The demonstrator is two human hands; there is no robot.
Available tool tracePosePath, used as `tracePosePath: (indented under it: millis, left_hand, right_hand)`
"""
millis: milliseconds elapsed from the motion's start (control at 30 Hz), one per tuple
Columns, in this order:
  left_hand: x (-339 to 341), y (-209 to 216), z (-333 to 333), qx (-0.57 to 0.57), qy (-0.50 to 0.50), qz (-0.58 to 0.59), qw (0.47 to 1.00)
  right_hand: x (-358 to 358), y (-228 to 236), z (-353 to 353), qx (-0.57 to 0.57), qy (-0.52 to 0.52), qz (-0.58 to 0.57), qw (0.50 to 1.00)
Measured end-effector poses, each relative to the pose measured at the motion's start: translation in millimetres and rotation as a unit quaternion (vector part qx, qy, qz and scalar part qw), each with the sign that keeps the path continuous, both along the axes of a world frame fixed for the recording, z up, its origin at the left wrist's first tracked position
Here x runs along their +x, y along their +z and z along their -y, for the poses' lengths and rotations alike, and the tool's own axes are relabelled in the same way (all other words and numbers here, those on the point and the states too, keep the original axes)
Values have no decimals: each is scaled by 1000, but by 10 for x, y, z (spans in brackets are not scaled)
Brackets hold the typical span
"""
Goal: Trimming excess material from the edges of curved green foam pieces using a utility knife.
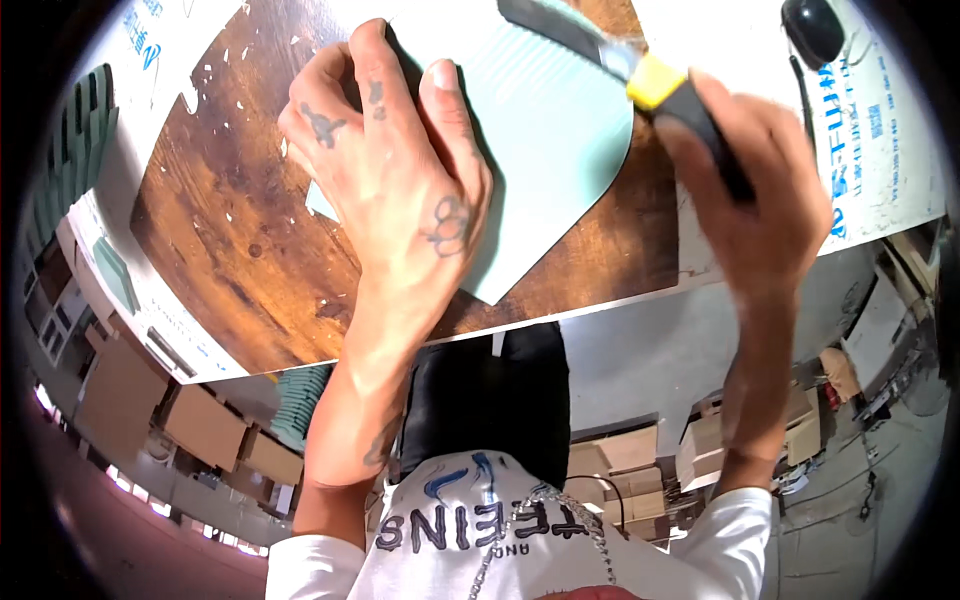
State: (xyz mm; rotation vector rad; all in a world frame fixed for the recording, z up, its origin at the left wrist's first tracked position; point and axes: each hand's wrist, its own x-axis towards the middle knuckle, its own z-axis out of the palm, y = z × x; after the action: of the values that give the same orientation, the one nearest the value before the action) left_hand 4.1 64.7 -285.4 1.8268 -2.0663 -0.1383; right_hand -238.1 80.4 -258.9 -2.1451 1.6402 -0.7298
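The left hand (pixel 390 160) lay spread over a pale green sheet (pixel 560 150), its palm down, its fingers bent and its thumb set apart along the sheet; it rested on the material without gripping anything that showed. The right hand (pixel 765 225) was closed around the black handle of a cutter (pixel 657 82), which had a yellow collar and a long dark blade. That blade pointed up and to the left, over the upper part of the sheet; whether its edge touched the surface could not be told. The right hand and the cutter were somewhat blurred.

The pale green sheet sat on a brown wood-grain board (pixel 230 270), between the 2 hands, with its left part hidden under the left hand. It had a curved right side, a pointed lower corner near the front of the board, and fine parallel stripes close to the blade. Small white flakes were scattered over the board, mostly to the left of the left hand.

The board lay on a white worktop (pixel 700 35) with blue print at its right. A black computer mouse (pixel 813 30) stood at the far right, beyond the right hand. At the left, a group of dark green slatted pieces (pixel 75 150) was near the rim of the view, and 1 smaller green piece (pixel 118 272) lay nearer the person. Cardboard boxes (pixel 205 425) stood below, beyond the worktop's edge.
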Motion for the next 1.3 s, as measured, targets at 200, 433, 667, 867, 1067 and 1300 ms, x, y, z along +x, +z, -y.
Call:
tracePosePath:
  millis: [200, 433, 667, 867, 1067, 1300]
  left_hand:
    - [95, 155, 779, 46, -248, -148, 956]
    - [-75, -7, 325, -2, 9, 71, 997]
    - [-245, 190, 294, 9, 91, 45, 995]
    - [-140, 90, 347, -24, 36, 60, 997]
    - [78, 152, 722, 28, -102, -4, 994]
    - [-104, 147, 412, -1, 116, 45, 992]
  right_hand:
    - [-242, -189, -244, -22, 45, 106, 993]
    - [19, 42, -763, 21, -65, -11, 998]
    - [105, 5, -568, -2, -58, -3, 998]
    - [20, -136, 132, -81, -10, -12, 997]
    - [-20, 55, -661, 23, -12, -24, 999]
    - [-6, 144, -594, 58, -43, -34, 997]
